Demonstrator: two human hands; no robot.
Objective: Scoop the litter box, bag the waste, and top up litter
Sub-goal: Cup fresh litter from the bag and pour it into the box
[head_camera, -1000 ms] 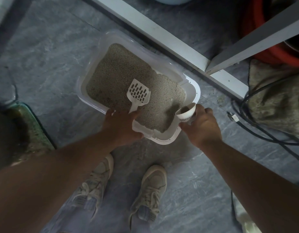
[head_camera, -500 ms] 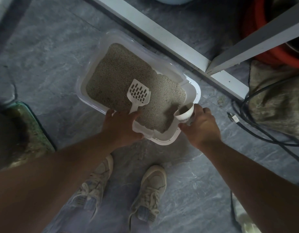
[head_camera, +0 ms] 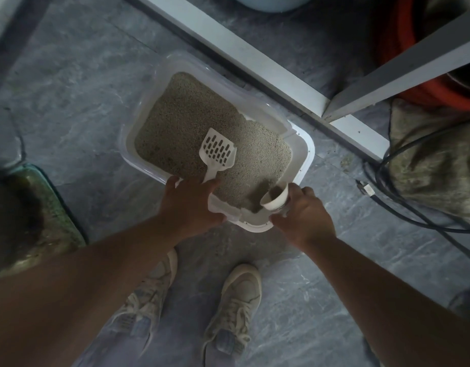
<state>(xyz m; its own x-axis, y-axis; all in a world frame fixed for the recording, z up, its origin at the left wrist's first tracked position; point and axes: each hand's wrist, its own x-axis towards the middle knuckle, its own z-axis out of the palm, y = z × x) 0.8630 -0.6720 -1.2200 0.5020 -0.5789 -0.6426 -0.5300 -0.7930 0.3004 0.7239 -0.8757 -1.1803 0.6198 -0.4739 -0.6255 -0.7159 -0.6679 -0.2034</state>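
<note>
We stand on a grey stone floor (head_camera: 78, 83), looking down. A white frame (head_camera: 257, 59) runs diagonally across the top, just beyond the box, and a dark cable (head_camera: 403, 197) loops over the floor at the right, beside a worn mat (head_camera: 437, 160). A red hose coil (head_camera: 440, 96) sits behind the frame at the upper right.

The litter box (head_camera: 306, 152), a white tray with rounded corners, lies on the floor ahead of our 2 pale shoes (head_camera: 236, 308). It is filled with beige litter (head_camera: 186, 120), which slopes down into a hollow at the near right corner.

Our left hand (head_camera: 189, 205) rests over the near rim of the box and closes around the handle of the scoop (head_camera: 218, 152). The scoop's slotted white blade lies flat on the litter, near the middle of the tray, and we see nothing on it.

Our right hand (head_camera: 305, 215) sits at the near right corner and grasps a small white cup (head_camera: 275, 198). The cup is tipped on its side, mouth toward the litter, partly filled with granules, and its lip is just above the hollow; we cannot tell whether it touches the litter.
</note>
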